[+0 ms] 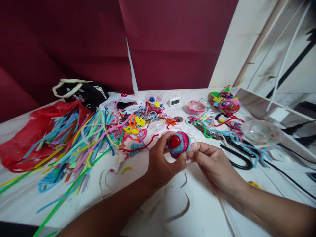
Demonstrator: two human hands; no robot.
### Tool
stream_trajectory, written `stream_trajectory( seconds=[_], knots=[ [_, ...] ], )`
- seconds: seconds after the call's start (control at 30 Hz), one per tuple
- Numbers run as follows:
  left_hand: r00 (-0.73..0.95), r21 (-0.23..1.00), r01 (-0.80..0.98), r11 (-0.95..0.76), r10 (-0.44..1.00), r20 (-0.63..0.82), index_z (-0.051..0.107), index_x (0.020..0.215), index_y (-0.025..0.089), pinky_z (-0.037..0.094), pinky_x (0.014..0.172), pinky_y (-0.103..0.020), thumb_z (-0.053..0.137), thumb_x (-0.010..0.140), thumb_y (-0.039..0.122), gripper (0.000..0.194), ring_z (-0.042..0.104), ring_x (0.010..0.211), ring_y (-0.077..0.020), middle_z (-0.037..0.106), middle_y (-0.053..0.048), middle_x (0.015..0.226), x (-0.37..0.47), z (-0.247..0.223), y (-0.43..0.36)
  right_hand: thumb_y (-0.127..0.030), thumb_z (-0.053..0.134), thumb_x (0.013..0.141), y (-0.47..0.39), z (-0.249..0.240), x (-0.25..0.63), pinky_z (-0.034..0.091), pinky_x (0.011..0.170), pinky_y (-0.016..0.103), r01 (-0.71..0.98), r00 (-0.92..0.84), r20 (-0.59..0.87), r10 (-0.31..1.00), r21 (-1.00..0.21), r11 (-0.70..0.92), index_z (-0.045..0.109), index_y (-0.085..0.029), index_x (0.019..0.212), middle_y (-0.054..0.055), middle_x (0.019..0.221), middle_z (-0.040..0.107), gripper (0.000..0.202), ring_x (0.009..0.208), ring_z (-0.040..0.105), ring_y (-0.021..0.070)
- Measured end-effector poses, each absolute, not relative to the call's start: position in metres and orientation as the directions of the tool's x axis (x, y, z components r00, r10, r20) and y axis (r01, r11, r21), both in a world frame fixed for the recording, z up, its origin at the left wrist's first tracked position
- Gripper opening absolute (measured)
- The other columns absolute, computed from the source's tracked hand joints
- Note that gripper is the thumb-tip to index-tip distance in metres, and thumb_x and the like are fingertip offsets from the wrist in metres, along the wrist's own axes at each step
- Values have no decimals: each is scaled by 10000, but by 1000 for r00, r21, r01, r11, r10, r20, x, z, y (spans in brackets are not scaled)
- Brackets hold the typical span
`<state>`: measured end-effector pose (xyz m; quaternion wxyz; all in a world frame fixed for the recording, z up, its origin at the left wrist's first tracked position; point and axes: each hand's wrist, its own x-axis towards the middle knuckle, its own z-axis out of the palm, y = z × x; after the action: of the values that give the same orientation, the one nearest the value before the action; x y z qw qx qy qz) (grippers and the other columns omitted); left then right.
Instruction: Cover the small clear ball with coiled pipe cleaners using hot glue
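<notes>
Gripping striped ball (184, 141) in left hand (164, 159), pinching at its side with right hand (216, 164), beyond near edge of surface (22, 200); presumably adjusting, next calling for steady support.

Craft workspace, heaped pipe cleaners (95, 133)

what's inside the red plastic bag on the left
Fuzzy stems in blue, orange, purple and other colours lie in the open red plastic bag; anything deeper is covered by them and the plastic.
</notes>
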<state>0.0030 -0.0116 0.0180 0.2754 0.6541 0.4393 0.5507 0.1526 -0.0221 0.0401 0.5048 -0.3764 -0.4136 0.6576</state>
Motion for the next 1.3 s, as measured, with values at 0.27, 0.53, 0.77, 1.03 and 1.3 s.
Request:
stream_trajectory(
  seconds=[0.27,0.53,0.77,1.03,1.3],
  knots=[
    [-9,890,196,-411,907,421,584,1109,196,575,760,-287,684,637,175,483,683,883,-195,702,-65,1023,3,26,-9,-254,827,687,-21,39,157,412,674,184,-339,-275,-63,959,-927,-158,701,-188,711,-42,687,650,144,668,516,74],
    [-49,949,21,-315,948,315,591,1118,179,576,717,-254,703,636,196,495,694,898,-196,713,-85,1048,0,31,-2,-426,782,742,-13,61,167,441,625,231,-47,-349,-61,935,-996,-82,699,-205,781,-15,710,639,239,656,544,112],
    [-143,953,-104,-283,953,268,616,1108,179,590,734,-269,713,659,199,459,695,987,-223,711,-86,1135,-6,26,11,-292,620,829,35,58,205,441,692,321,614,-410,204,889,-659,434,715,-201,921,37,866,716,161,759,616,192],
    [-205,955,-36,-295,937,282,633,1091,164,579,814,-283,707,667,193,431,698,1020,-220,725,-89,1121,-11,19,23,-337,667,856,38,35,194,410,882,425,704,-681,40,731,-236,669,727,-174,999,110,1048,695,224,1019,587,297],
    [-216,963,5,-270,940,264,628,1086,157,578,824,-286,697,657,196,436,695,1027,-222,731,-83,1092,-10,21,24,-161,655,846,29,37,188,352,846,416,679,-725,3,688,-164,716,723,-190,816,85,922,710,80,993,591,272]
  ],
)
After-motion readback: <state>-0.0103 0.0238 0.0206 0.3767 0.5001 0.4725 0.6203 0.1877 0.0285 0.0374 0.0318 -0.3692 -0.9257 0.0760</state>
